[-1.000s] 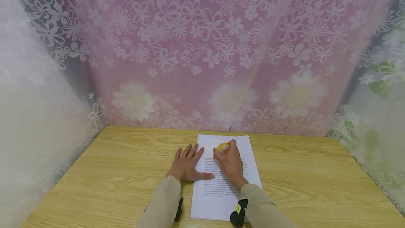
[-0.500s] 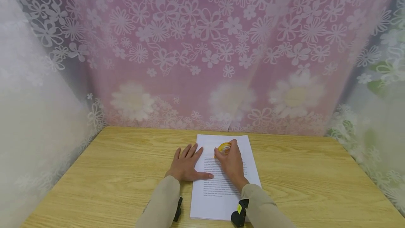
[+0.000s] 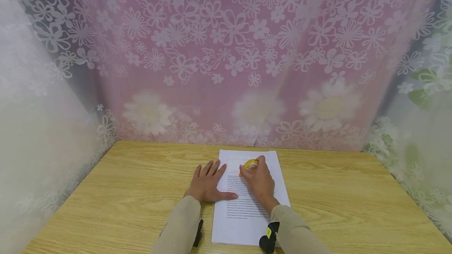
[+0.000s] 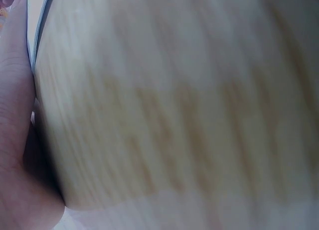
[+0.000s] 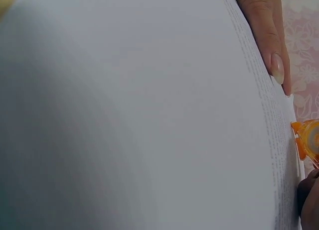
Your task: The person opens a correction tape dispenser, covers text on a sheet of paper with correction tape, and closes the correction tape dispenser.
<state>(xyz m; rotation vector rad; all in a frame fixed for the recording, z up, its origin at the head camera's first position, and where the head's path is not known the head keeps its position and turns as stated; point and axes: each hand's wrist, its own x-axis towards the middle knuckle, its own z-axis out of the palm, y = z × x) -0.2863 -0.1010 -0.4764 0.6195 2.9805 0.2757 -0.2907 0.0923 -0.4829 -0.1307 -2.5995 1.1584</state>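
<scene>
A stack of white paper (image 3: 236,232) printed with lines of text lies in front of me. My right hand (image 3: 262,185) pinches a small yellow-orange correction tape (image 3: 248,164) between thumb and fingers, its tip at the first text line. In the right wrist view, the orange tip of the correction tape (image 5: 308,139) meets the sheet, close to my left thumb (image 5: 266,33). My left hand (image 3: 207,186) rests flat across the stack's left edge, fingers spread and thumb over the text. Only the side of my left hand (image 4: 14,105) shows in the left wrist view.
The paper lies on a light wood-grain table (image 3: 141,191). A pink flowered curtain (image 3: 212,101) hangs behind the table's back edge, with pale curtains on both sides. Each sleeved forearm carries a black wrist camera (image 3: 269,238).
My right hand has slid slightly to the right over the sheet with the correction tape. My left hand stays in place on the paper.
</scene>
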